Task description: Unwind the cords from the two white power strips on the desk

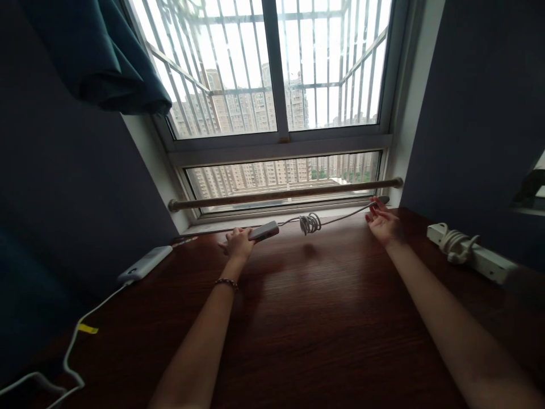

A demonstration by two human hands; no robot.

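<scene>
Gripping a grey charger block (264, 231), left hand (238, 243) holds it near the desk's (323, 318) far edge. Right hand (383, 224) seemingly pinches its cable (310, 222), whose coil hangs between them over bare wood.

— Where are the arms?
— Both stretch forward towards the rod (285, 194). The left hand (238, 243), below its left half, grips a flat device (264, 231).
— And the right?
— The right hand (383, 224), under its right end, palm turned up, pinches a cable (340, 217).

Bare forearms, beaded bracelet (226, 282) on left wrist, red-painted nails
</scene>
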